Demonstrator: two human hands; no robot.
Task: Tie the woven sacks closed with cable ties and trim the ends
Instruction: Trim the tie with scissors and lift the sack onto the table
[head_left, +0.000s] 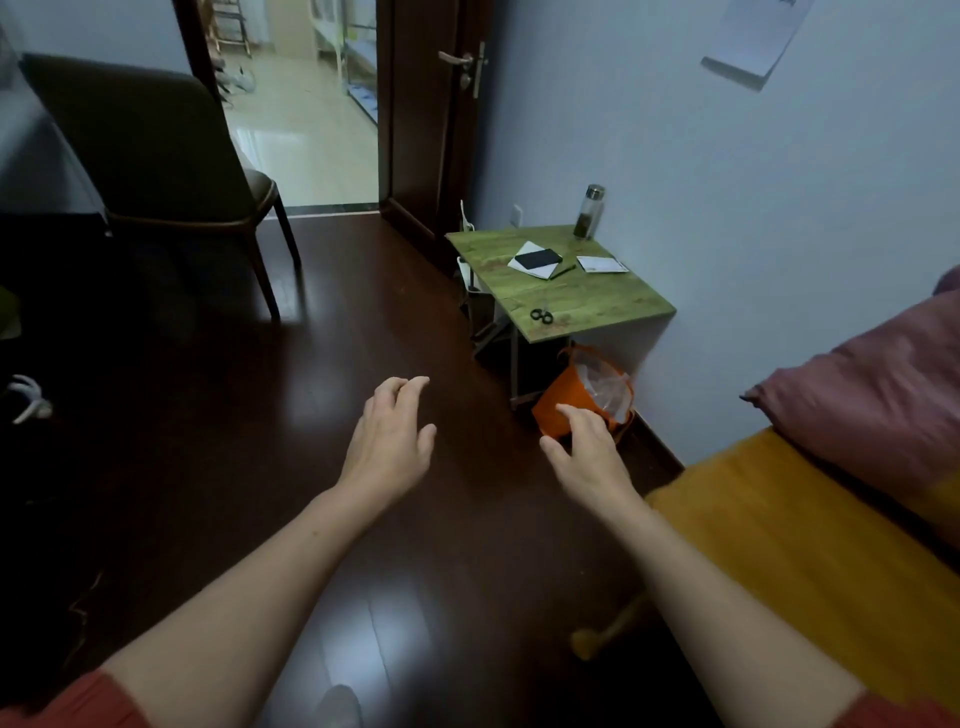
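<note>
Both my arms reach forward over the dark wooden floor. My left hand (392, 434) hangs in mid-air with relaxed, slightly bent fingers and holds nothing. My right hand (584, 449) is also empty, fingers loosely spread, in front of an orange bag (563, 402) with clear plastic inside it that sits on the floor under a small green table (597, 304). A pair of black-handled scissors (542, 315) lies near the table's front edge. No woven sack or cable tie shows in the frame.
On the table are a dark phone on white paper (537, 259), a pen, a card and a bottle (589, 212). A dark chair (150, 150) stands at left before an open doorway. A bed with a yellow cover (779, 530) and maroon pillow (878, 395) fills the right.
</note>
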